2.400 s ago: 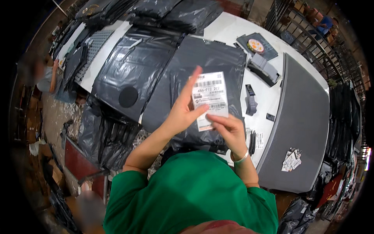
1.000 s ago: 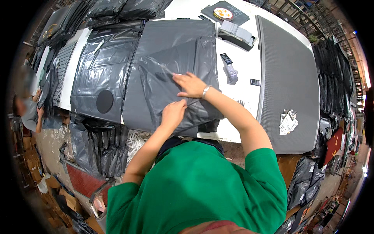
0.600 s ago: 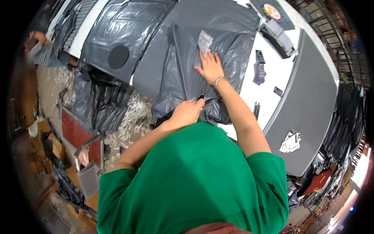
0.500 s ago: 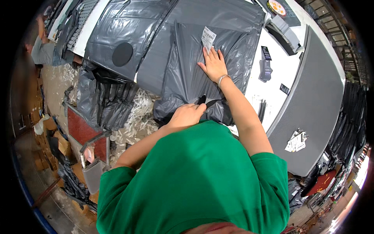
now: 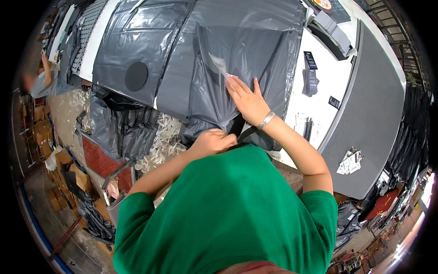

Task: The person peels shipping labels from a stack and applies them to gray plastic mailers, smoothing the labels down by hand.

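Note:
A large grey plastic bag (image 5: 264, 59) lies on the worktop in front of me, its near end crumpled against my body. My left hand (image 5: 213, 141) is closed on the bag's gathered near edge, beside a dark fold or opening (image 5: 236, 125). Over the middle of the bag, my right hand (image 5: 247, 101) has its fingers stretched forward, the little finger apart. Its leading fingertips hold the lower end of a pale, shiny label (image 5: 218, 63), tilted up from the film. The thumb is hard to make out.
Left of the bag, a black disc (image 5: 137, 76) lies on more grey plastic. Dark tags (image 5: 310, 82) and a grey ribbed mat (image 5: 360, 118) with white labels (image 5: 350, 163) are at right. Crumpled bags (image 5: 123, 123) hang at the left edge; a co-worker (image 5: 43, 82) is far left.
My right hand has drawn back toward me, its spread fingers coming together at the label. The label has tilted up from lying flat on the bag. My left hand stays at the near edge.

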